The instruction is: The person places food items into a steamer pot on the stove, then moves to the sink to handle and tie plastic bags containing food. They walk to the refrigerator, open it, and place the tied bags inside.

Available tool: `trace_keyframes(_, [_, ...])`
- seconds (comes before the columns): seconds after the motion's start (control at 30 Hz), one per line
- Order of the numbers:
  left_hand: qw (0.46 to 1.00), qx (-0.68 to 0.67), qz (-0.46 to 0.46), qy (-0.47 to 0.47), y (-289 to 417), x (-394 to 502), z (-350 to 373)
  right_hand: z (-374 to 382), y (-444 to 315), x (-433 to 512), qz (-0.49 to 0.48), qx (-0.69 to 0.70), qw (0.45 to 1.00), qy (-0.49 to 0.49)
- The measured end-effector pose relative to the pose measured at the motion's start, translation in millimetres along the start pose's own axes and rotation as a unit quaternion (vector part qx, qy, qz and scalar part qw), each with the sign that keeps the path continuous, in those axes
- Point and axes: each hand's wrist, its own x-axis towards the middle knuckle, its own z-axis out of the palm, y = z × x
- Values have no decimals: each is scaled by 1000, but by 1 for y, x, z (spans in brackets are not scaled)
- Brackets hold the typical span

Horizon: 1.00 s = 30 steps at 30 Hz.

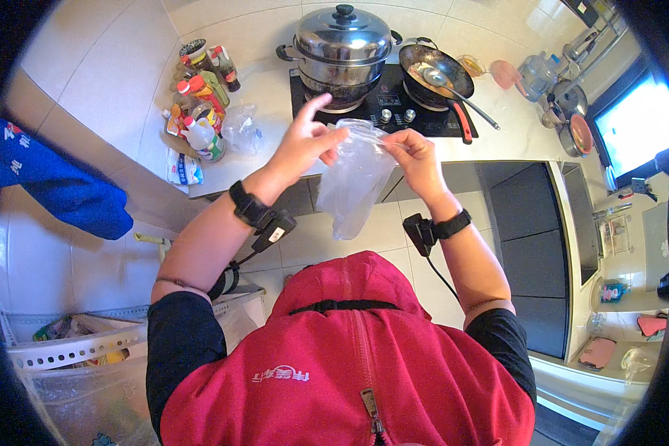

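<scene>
Before my body hangs a clear plastic bag (359,178), gathered at its top and dangling above the floor in front of the counter edge. My left hand (304,139) pinches the bag's upper left edge between thumb and fingers, with the index finger pointing out toward the stove. On the other side, my right hand (418,159) grips the bag's upper right edge between thumb and fingertips. Beyond the hands, a lidded stainless steel steamer pot (343,56) stands on the black two-burner cooktop (387,114). A wok (437,72) with a red handle sits on the right burner, a metal ladle (463,97) resting in it.
Several seasoning bottles (203,100) and a crumpled clear plastic bag (242,131) occupy the counter's left. A water jug (537,75), a pink ladle (506,74) and a pot (577,136) stand to the right. Blue cloth (61,178) hangs at the left; a white rack (78,348) stands below.
</scene>
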Motion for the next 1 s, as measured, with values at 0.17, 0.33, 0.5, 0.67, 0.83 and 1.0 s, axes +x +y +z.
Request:
trace_keyframes(0.17, [952, 255, 171, 9, -49, 9, -21, -8, -8, 9, 2, 54, 998, -22])
trace_keyframes(0.33, [971, 128, -122, -158, -95, 15, -29, -27, -12, 17, -8, 102, 994, 44])
trace_keyframes(0.5, [995, -83, -55, 7, -119, -12, -46, -47, -8, 18, 29, 140, 981, 131])
trace_keyframes(0.67, [956, -221, -192, -2, -183, -47, -39, -46, -18, 20, 35, 201, 956, 210])
trace_keyframes(0.83, [975, -204, -57, -60, -140, -72, -3, -49, -21, 17, 33, 194, 943, 270])
trace_keyframes(1.0, [988, -83, -72, 109, -127, -68, -39, -82, -4, 9, 24, 105, 937, 334])
